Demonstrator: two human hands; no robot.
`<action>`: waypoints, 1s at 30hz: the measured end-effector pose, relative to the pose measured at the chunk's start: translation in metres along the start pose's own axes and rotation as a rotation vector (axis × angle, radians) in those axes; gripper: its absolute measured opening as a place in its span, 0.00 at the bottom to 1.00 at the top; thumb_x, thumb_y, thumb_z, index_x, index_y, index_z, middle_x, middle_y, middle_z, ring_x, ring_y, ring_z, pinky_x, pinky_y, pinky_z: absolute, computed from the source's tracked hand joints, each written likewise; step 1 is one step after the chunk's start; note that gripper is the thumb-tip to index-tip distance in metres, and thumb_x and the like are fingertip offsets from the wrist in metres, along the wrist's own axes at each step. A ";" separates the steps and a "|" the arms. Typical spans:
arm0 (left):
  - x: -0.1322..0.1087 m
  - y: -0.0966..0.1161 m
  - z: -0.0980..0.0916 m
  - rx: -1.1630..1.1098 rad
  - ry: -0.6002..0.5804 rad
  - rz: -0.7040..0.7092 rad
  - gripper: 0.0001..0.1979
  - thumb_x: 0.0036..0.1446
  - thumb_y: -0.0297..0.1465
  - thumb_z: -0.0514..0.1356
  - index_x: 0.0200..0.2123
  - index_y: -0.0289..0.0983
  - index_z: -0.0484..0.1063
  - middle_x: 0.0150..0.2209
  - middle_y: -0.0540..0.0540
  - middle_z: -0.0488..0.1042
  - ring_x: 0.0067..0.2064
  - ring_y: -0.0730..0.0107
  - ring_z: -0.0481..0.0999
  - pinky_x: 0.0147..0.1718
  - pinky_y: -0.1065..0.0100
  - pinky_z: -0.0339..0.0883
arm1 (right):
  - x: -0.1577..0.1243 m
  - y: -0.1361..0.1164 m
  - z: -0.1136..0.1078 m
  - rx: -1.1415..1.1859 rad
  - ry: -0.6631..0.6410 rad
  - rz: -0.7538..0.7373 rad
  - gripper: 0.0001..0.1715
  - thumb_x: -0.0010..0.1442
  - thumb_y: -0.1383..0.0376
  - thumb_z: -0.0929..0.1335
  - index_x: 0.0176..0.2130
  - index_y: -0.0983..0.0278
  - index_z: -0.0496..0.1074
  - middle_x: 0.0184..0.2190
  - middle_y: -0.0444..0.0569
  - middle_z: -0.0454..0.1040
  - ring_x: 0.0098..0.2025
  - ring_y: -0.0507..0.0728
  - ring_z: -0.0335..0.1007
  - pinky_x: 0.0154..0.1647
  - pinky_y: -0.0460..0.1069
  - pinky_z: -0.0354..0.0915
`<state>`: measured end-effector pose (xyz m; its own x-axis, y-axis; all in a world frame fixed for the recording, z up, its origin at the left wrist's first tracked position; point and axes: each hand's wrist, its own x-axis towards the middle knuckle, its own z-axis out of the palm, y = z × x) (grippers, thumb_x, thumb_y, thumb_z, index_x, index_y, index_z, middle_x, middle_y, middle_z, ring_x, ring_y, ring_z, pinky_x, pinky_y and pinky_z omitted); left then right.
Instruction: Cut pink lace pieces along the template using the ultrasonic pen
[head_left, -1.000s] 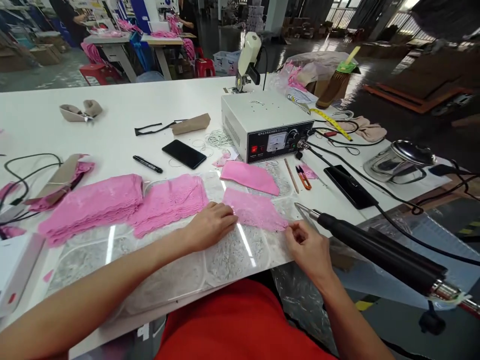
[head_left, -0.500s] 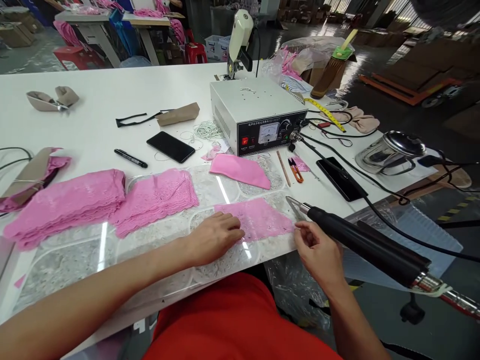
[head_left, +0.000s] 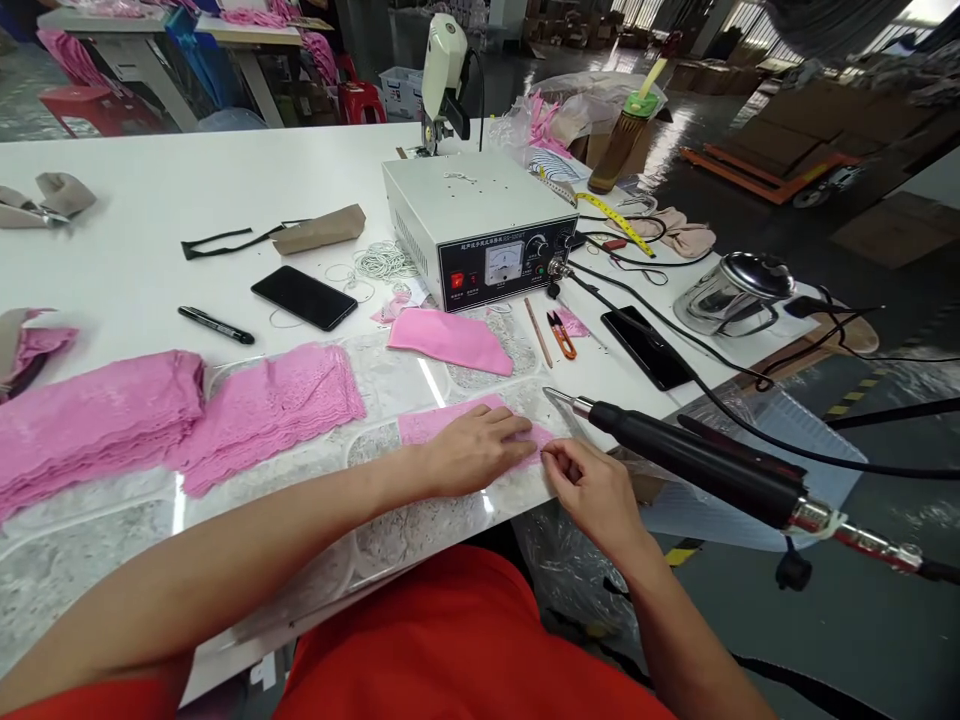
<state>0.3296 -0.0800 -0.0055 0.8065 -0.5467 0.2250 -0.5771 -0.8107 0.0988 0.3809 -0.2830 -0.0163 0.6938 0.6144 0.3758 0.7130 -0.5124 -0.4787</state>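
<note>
- Hands are working at the near edge of the table [head_left: 135,240]. The left hand [head_left: 480,450] is lying flat with its fingers stretched out, pressing the pink lace piece [head_left: 435,420] down and gripping nothing.
- The right hand [head_left: 592,490] seems to be closing thumb and forefinger on the right corner of the lace, and its other fingers are curling in.
- The lace is thin and is sitting close to the table edge. I am judging that it could crease or slide under the palm if the pinch is pulling while the left hand is pressing unevenly.
- The black handheld tool [head_left: 690,460] is lying just beside the right hand. Its metal tip [head_left: 555,395] is pointing toward the lace and its body is reaching out past the table edge. A knock from the wrist could be sending it off, or the tip could be snagging the lace.
- Compared with half a second ago, the right hand is sitting closer to the left one. Less lace is showing between them, where before it was spreading wider toward the tool.
</note>
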 end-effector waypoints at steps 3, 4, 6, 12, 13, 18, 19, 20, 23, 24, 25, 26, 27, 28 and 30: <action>-0.002 0.001 0.000 0.005 -0.008 -0.010 0.13 0.68 0.31 0.52 0.50 0.38 0.74 0.52 0.40 0.73 0.48 0.58 0.71 0.47 0.59 0.65 | -0.001 0.002 0.002 0.040 -0.003 0.074 0.11 0.63 0.63 0.63 0.29 0.62 0.69 0.21 0.42 0.66 0.23 0.50 0.61 0.26 0.46 0.58; -0.002 0.002 0.000 0.003 -0.017 -0.010 0.13 0.69 0.31 0.52 0.50 0.38 0.74 0.52 0.40 0.72 0.48 0.57 0.71 0.47 0.58 0.65 | -0.002 0.001 0.003 0.069 -0.001 0.106 0.11 0.62 0.62 0.64 0.29 0.62 0.69 0.21 0.42 0.66 0.23 0.50 0.61 0.26 0.45 0.58; -0.002 0.002 -0.002 -0.009 -0.036 -0.015 0.14 0.69 0.31 0.52 0.51 0.38 0.74 0.53 0.40 0.72 0.49 0.58 0.71 0.49 0.57 0.65 | -0.003 0.001 0.001 0.129 0.000 0.170 0.11 0.63 0.60 0.64 0.30 0.61 0.68 0.20 0.41 0.64 0.22 0.49 0.60 0.25 0.45 0.59; -0.007 -0.008 -0.014 -0.293 0.057 -0.090 0.14 0.67 0.27 0.52 0.51 0.36 0.74 0.54 0.39 0.72 0.53 0.63 0.72 0.53 0.62 0.66 | -0.014 -0.003 -0.025 0.336 -0.261 0.152 0.19 0.63 0.57 0.63 0.23 0.61 0.64 0.18 0.40 0.60 0.21 0.49 0.58 0.22 0.44 0.59; -0.012 -0.011 -0.018 -0.349 0.103 -0.125 0.14 0.68 0.27 0.51 0.49 0.35 0.74 0.53 0.38 0.72 0.52 0.64 0.73 0.52 0.64 0.67 | -0.014 -0.005 -0.030 0.349 -0.319 0.126 0.18 0.62 0.58 0.64 0.23 0.62 0.65 0.18 0.41 0.61 0.21 0.50 0.59 0.22 0.44 0.59; -0.051 -0.008 -0.041 -0.412 0.150 -0.192 0.13 0.67 0.28 0.52 0.40 0.32 0.77 0.42 0.40 0.74 0.43 0.67 0.74 0.45 0.68 0.68 | -0.004 -0.027 -0.028 0.390 -0.280 0.001 0.08 0.63 0.65 0.65 0.33 0.61 0.72 0.25 0.43 0.69 0.25 0.50 0.65 0.27 0.45 0.63; -0.059 -0.004 -0.043 -0.389 0.120 -0.189 0.13 0.67 0.28 0.52 0.40 0.33 0.77 0.42 0.40 0.74 0.42 0.67 0.73 0.44 0.67 0.67 | 0.000 -0.032 -0.023 0.391 -0.272 -0.044 0.08 0.63 0.66 0.64 0.33 0.61 0.72 0.26 0.44 0.70 0.26 0.50 0.66 0.27 0.45 0.63; -0.067 0.001 -0.044 -0.358 0.085 -0.188 0.13 0.67 0.28 0.52 0.41 0.34 0.77 0.42 0.41 0.74 0.42 0.66 0.73 0.44 0.66 0.67 | 0.004 -0.038 -0.017 0.391 -0.273 -0.094 0.08 0.63 0.67 0.64 0.34 0.61 0.72 0.26 0.44 0.71 0.27 0.50 0.66 0.28 0.45 0.63; -0.083 0.014 -0.040 -0.243 0.006 -0.183 0.14 0.67 0.27 0.50 0.46 0.36 0.76 0.43 0.41 0.74 0.43 0.64 0.72 0.44 0.63 0.64 | 0.015 -0.049 0.002 0.358 -0.311 -0.229 0.08 0.62 0.70 0.64 0.34 0.61 0.72 0.27 0.44 0.71 0.28 0.50 0.66 0.28 0.45 0.62; -0.086 0.017 -0.038 -0.212 -0.007 -0.183 0.15 0.67 0.27 0.50 0.48 0.37 0.75 0.44 0.41 0.74 0.43 0.63 0.71 0.44 0.63 0.64 | 0.017 -0.050 0.007 0.334 -0.321 -0.254 0.08 0.62 0.71 0.64 0.34 0.62 0.71 0.27 0.44 0.71 0.28 0.50 0.66 0.28 0.45 0.61; -0.089 0.020 -0.036 -0.185 -0.017 -0.183 0.15 0.67 0.27 0.50 0.49 0.37 0.74 0.45 0.41 0.74 0.44 0.63 0.71 0.44 0.62 0.64 | 0.019 -0.051 0.011 0.304 -0.328 -0.267 0.08 0.62 0.71 0.64 0.33 0.62 0.71 0.27 0.44 0.71 0.28 0.50 0.66 0.28 0.45 0.61; -0.090 0.022 -0.034 -0.161 -0.023 -0.183 0.15 0.68 0.26 0.49 0.50 0.37 0.74 0.46 0.41 0.74 0.44 0.63 0.71 0.44 0.62 0.63 | 0.020 -0.051 0.014 0.269 -0.331 -0.273 0.08 0.61 0.71 0.64 0.33 0.62 0.71 0.27 0.44 0.71 0.28 0.50 0.66 0.28 0.45 0.61; -0.091 0.023 -0.033 -0.141 -0.028 -0.183 0.15 0.68 0.26 0.50 0.50 0.37 0.73 0.46 0.41 0.73 0.44 0.63 0.71 0.44 0.62 0.63 | 0.021 -0.051 0.016 0.234 -0.334 -0.276 0.08 0.61 0.72 0.64 0.32 0.62 0.71 0.27 0.44 0.71 0.27 0.50 0.66 0.28 0.45 0.61; -0.091 0.023 -0.032 -0.122 -0.033 -0.182 0.14 0.67 0.27 0.50 0.50 0.37 0.73 0.47 0.41 0.73 0.45 0.62 0.71 0.44 0.62 0.63 | 0.021 -0.050 0.017 0.204 -0.339 -0.279 0.08 0.60 0.72 0.64 0.32 0.62 0.70 0.27 0.44 0.72 0.27 0.50 0.66 0.28 0.45 0.61; -0.092 0.024 -0.030 -0.093 -0.042 -0.176 0.14 0.67 0.26 0.51 0.50 0.37 0.73 0.47 0.40 0.73 0.45 0.62 0.71 0.45 0.62 0.63 | 0.021 -0.050 0.017 0.170 -0.356 -0.286 0.08 0.60 0.72 0.64 0.31 0.62 0.71 0.27 0.44 0.72 0.27 0.50 0.66 0.27 0.45 0.61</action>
<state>0.2382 -0.0426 0.0050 0.8996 -0.4079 0.1561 -0.4344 -0.8728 0.2227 0.3585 -0.2341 0.0022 0.3738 0.8984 0.2305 0.8227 -0.2064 -0.5298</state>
